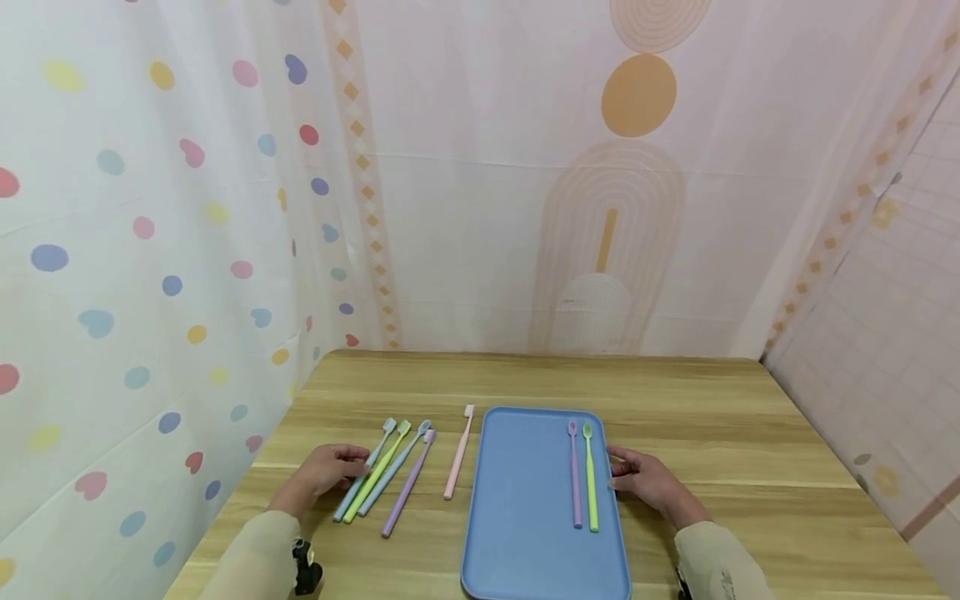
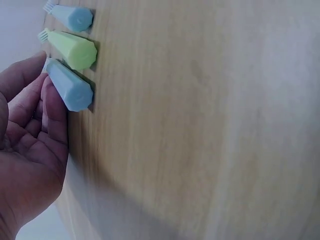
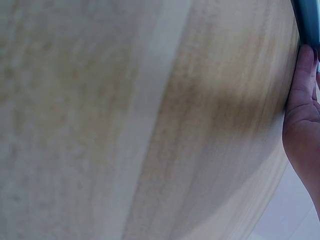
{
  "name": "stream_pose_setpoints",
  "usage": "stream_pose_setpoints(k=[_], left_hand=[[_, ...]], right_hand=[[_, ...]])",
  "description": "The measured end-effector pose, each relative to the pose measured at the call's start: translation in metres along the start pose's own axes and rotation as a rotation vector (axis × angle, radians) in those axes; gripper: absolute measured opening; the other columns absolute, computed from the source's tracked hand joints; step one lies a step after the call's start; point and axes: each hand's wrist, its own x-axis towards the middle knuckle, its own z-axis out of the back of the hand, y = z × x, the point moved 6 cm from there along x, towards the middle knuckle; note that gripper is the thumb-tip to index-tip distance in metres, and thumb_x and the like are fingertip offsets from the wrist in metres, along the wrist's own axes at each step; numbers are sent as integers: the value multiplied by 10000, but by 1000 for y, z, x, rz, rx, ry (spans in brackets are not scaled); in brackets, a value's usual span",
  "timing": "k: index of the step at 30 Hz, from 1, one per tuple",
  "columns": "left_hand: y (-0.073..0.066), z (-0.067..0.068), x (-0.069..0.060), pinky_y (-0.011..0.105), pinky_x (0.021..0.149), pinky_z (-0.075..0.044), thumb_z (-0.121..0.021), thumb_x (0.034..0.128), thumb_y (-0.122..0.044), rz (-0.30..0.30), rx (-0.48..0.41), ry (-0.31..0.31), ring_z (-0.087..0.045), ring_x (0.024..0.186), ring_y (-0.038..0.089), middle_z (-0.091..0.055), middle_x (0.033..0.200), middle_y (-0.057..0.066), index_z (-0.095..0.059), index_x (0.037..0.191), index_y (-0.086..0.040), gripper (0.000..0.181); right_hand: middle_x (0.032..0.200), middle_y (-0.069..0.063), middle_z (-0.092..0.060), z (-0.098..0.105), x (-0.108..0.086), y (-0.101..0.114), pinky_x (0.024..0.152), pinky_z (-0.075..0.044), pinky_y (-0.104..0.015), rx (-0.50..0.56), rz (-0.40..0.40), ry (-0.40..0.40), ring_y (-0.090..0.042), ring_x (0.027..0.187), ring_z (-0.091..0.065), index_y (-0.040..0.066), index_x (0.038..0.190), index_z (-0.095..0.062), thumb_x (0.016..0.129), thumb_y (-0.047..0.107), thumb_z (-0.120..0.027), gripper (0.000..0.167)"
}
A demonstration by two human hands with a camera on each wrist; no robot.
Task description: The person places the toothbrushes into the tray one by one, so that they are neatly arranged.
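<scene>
My left hand (image 1: 330,468) is at the leftmost light-blue toothbrush (image 2: 70,89), its thumb and fingertips pinching it partway along. Close beside that one lie a lime-green toothbrush (image 1: 378,472), another blue toothbrush (image 1: 393,471) and a purple toothbrush (image 1: 408,486). A pink toothbrush (image 1: 459,454) lies apart, left of the blue tray (image 1: 517,500). On the tray's right half, a purple toothbrush (image 1: 575,479) and a green toothbrush (image 1: 591,479) lie side by side, heads away from me. My right hand (image 1: 648,481) touches the tray's right edge with extended fingers; some fingertips are hidden in the right wrist view.
The wooden table (image 1: 720,433) extends on both sides of the tray. A patterned curtain (image 1: 465,208) hangs behind the table's far edge, and a dotted curtain (image 1: 150,333) hangs along the left side.
</scene>
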Motion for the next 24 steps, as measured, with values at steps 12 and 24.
stream_pose_setpoints(k=[12,24], left_hand=[[-3,-4,-2,363,697,-534,-715,883,-42,0,29,-38,-624,828,186,-688,1056,144,-654,1193,93,343],[-6,-6,2,354,667,-526,-715,848,-55,-15,117,-117,-618,771,182,-697,948,115,-708,1063,77,252]], right_hand=[[1052,-175,-579,0,0,0,811,-548,-372,6,49,30,-218,930,-576,-137,1423,-407,859,-98,-645,613],[1053,-168,-577,1,1,-1,810,-549,-377,-3,35,14,-222,927,-567,-123,1423,-422,859,-99,-641,605]])
